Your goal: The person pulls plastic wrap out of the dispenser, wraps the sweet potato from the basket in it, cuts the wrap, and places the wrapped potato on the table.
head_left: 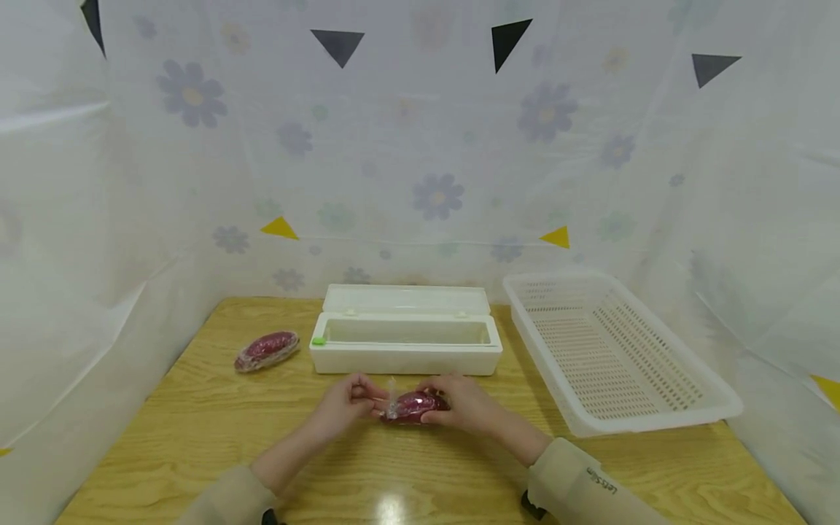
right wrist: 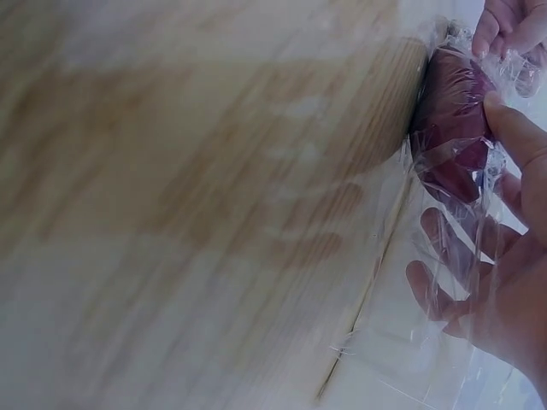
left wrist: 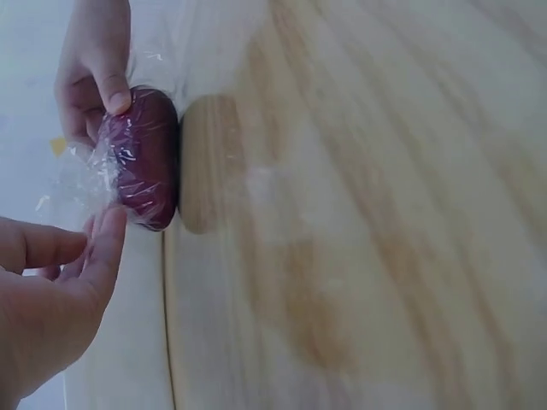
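A purple-red sweet potato (head_left: pixel 413 407) in clear cling film is held low over the wooden table. My right hand (head_left: pixel 469 405) grips its right end, thumb on the near side; in the right wrist view loose film (right wrist: pixel 427 342) hangs across that hand's fingers. My left hand (head_left: pixel 348 405) is at the other end, fingertips touching the gathered film (left wrist: pixel 94 175), which stands up in a tuft. The left wrist view shows a gap between that thumb and the fingers. Another wrapped sweet potato (head_left: pixel 267 351) lies at the left of the table.
Behind the hands stands a long white cling film box (head_left: pixel 407 361) with its lid (head_left: pixel 407 299) raised and a green slider (head_left: pixel 319 341) on its edge. A white slotted plastic basket (head_left: pixel 656 424) sits at the right. Floral plastic sheeting (head_left: pixel 374 146) surrounds the wooden table (head_left: pixel 197 437).
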The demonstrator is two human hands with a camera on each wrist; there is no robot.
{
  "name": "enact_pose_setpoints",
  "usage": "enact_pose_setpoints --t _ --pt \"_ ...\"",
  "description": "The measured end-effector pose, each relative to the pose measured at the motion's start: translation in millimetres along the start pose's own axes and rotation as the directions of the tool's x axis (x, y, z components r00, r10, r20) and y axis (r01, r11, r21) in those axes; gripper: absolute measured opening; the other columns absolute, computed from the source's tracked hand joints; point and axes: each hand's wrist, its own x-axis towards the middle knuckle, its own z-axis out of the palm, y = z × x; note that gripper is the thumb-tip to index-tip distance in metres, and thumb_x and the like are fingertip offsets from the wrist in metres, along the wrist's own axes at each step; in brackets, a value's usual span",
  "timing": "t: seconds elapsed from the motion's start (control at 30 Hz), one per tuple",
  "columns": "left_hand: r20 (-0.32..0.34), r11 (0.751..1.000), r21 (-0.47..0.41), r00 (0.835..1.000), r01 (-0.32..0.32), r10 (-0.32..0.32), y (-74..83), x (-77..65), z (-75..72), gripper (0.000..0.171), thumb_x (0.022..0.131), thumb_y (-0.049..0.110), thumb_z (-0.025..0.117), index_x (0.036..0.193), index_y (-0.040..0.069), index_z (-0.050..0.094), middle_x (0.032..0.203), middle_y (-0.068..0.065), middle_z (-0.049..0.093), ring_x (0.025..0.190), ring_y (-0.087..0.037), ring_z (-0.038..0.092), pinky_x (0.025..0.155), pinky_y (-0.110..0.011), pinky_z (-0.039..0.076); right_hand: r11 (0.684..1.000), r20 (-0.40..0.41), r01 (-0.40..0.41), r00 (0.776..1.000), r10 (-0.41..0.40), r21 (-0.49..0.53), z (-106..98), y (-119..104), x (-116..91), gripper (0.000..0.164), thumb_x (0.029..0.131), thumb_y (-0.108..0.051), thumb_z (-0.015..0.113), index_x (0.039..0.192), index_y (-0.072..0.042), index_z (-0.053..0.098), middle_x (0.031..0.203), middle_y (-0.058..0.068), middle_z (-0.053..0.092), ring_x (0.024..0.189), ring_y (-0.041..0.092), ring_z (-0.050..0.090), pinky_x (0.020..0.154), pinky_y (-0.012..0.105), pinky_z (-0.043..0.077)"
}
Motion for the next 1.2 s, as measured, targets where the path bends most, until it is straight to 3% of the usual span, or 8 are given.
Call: enact_pose_setpoints --t 0.1,0.3,0.53,0.77,1.0,1.2 --pt "-0.042 1.0 -0.015 0.999 0.0 -0.001 -6.7 4.0 0.7 0.017 0.085 -0.01 0.059 0.097 -0.011 0.047 0.106 -0.027 0.064 0.093 -0.029 0.067 0.077 -0.03 0.055 1.0 -0.002 0.003 1.0 -0.003 -0.008 0 1 0 0.043 0.081 -0.042 0.071 0.116 -0.019 0.063 0.109 -0.004 0.066 0.093 0.013 0.056 0.08 0.031 0.045" --pt "-0.08 0.992 0.126 0.996 -0.02 0.03 -8.7 9.0 7.0 0.023 0.074 -0.001 0.076 0.093 -0.004 0.062 0.095 -0.015 0.068 0.085 -0.021 0.065 0.071 -0.024 0.054 1.0 0.001 0.011 1.0 -0.011 -0.003 0 1 0 0.043 0.082 -0.042 0.071 0.117 -0.018 0.063 0.11 -0.004 0.066 0.095 0.013 0.057 0.081 0.032 0.046" --pt "-0.052 0.945 0.32 0.995 -0.066 0.087 -11.0 14.4 12.9 0.021 0.075 0.007 0.077 0.096 0.008 0.074 0.089 -0.006 0.07 0.074 -0.013 0.06 0.063 -0.023 0.051 1.0 0.001 0.007 1.0 -0.007 0.001 -1 -1 -1 0.044 0.082 -0.043 0.07 0.117 -0.018 0.063 0.11 -0.003 0.066 0.094 0.012 0.056 0.079 0.03 0.046" --pt "-0.023 0.917 0.387 0.993 -0.097 0.115 -6.4 14.6 16.2 0.025 0.074 0.016 0.079 0.099 0.014 0.074 0.094 -0.003 0.068 0.076 -0.013 0.057 0.062 -0.023 0.048 1.0 0.003 0.008 1.0 -0.008 0.02 -1 1 0 0.044 0.083 -0.044 0.069 0.118 -0.019 0.062 0.109 -0.005 0.066 0.094 0.012 0.057 0.08 0.03 0.046" --pt "-0.022 0.851 0.502 0.981 -0.156 0.192 1.2 14.9 25.0 0.029 0.073 0.019 0.08 0.101 0.015 0.074 0.089 0.001 0.064 0.073 -0.015 0.054 0.061 -0.02 0.042 0.999 0.001 0.027 1.0 -0.027 0.043 0 3 1 0.042 0.082 -0.043 0.07 0.117 -0.021 0.062 0.106 -0.008 0.065 0.094 0.009 0.056 0.081 0.03 0.045" --pt "-0.032 0.833 0.534 0.981 -0.146 0.192 2.4 16.3 29.9 0.031 0.071 0.016 0.082 0.102 0.015 0.073 0.086 0.002 0.061 0.068 -0.014 0.051 0.059 -0.02 0.041 0.994 0.003 0.034 0.999 -0.034 0.108 -1 3 2 0.041 0.083 -0.04 0.07 0.116 -0.015 0.064 0.104 -0.004 0.066 0.091 0.009 0.058 0.078 0.027 0.047"
